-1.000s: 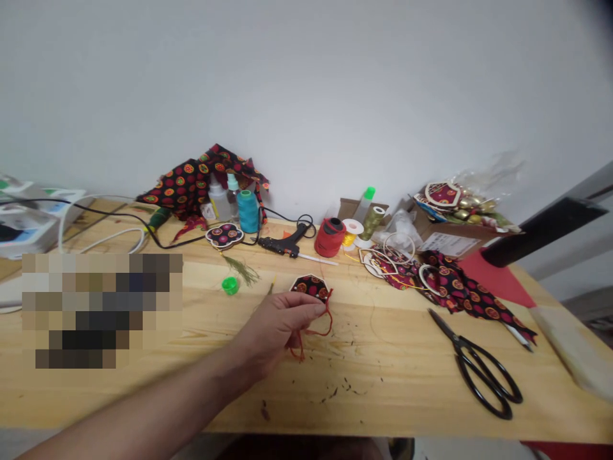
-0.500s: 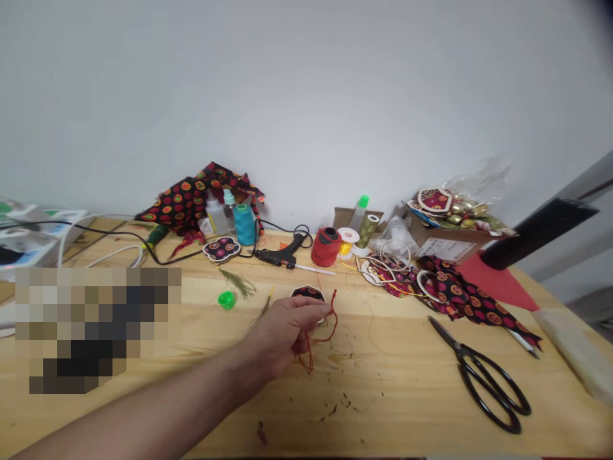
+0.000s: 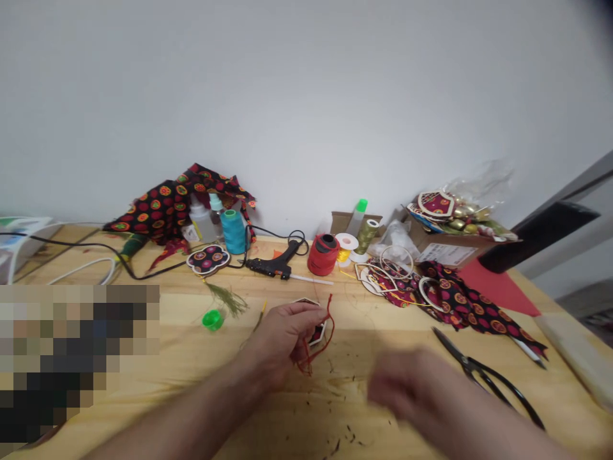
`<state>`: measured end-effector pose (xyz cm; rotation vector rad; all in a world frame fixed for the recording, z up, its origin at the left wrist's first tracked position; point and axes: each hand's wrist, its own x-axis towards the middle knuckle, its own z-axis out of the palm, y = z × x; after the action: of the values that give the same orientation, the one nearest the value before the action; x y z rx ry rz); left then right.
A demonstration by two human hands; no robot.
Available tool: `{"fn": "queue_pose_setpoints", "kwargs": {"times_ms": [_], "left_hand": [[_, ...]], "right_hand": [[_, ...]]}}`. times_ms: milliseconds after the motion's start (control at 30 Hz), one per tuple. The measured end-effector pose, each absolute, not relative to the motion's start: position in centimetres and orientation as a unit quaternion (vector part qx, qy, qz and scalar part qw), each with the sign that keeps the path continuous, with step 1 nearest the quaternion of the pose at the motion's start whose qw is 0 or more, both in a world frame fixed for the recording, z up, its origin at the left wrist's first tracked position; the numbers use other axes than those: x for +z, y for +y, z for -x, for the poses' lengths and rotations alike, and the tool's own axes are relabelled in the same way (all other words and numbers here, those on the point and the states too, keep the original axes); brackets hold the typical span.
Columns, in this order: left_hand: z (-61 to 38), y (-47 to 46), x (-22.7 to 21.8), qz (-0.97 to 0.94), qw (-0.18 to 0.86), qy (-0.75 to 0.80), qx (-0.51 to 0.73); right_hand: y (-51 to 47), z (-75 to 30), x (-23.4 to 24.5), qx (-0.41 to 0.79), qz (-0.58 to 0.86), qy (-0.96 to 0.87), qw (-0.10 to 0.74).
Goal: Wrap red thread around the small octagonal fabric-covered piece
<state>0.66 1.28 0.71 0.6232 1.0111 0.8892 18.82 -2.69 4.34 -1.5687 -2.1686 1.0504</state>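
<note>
Far left on the pale wooden table [image 3: 143, 383], black and white cables [image 3: 86, 271] trail toward the wall, out of the working space. Behind them a heap of black cloth printed with red and orange circles [image 3: 163, 204] is pushed against the wall, with a teal thread spool [image 3: 234, 231] and small clear bottles [image 3: 204, 220] standing upright beside it, within reach but off the work area. A flower-shaped fabric-covered plaque [image 3: 207, 259] lies flat just in front, and a small green cap [image 3: 212, 319] sits nearer.

At the middle, the left hand [image 3: 287, 332] is closed in a pinch on a small fabric-covered piece with a pale edge [image 3: 317, 333] and a length of red cord [image 3: 325, 322]; the cord loops up over the fingers and hangs below them, so the grip seems meant to keep cord and piece together just above the tabletop. Beyond it lie a black glue gun [image 3: 274, 265] and a red spool of cord [image 3: 323, 253], probably the cord's source.

To the right, the right hand [image 3: 407, 390] is blurred with motion, near the table edge; I cannot tell whether it is open or closed, and nothing shows in it. Black-handled scissors [image 3: 483, 370] lie flat just beyond it, close enough to pick up. Farther right, pale rings on patterned fabric [image 3: 431, 284] and a cardboard box of ornaments [image 3: 454, 239] are gathered.
</note>
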Motion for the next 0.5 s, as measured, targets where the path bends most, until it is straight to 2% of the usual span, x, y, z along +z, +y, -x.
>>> {"fn": "queue_pose_setpoints", "kwargs": {"times_ms": [67, 133, 233, 367, 500], "left_hand": [[-0.6, 1.3, 0.8, -0.288, 0.735, 0.459, 0.406], [-0.2, 1.4, 1.0, -0.275, 0.747, 0.439, 0.416], [0.9, 1.9, 1.1, -0.255, 0.742, 0.426, 0.450], [2.1, 2.4, 0.6, -0.230, 0.729, 0.425, 0.485], [2.1, 2.0, 0.4, -0.231, 0.752, 0.405, 0.466]], "right_hand": [[1.0, -18.0, 4.8, 0.364, 0.545, -0.736, 0.169], [4.0, -16.7, 4.4, 0.407, 0.527, -0.682, 0.303], [5.9, -15.0, 2.3, 0.379, 0.515, -0.678, 0.362], [5.1, -14.4, -0.5, 0.258, 0.492, -0.748, 0.364], [4.1, -14.7, -0.7, 0.236, 0.421, -0.837, 0.256]]}}
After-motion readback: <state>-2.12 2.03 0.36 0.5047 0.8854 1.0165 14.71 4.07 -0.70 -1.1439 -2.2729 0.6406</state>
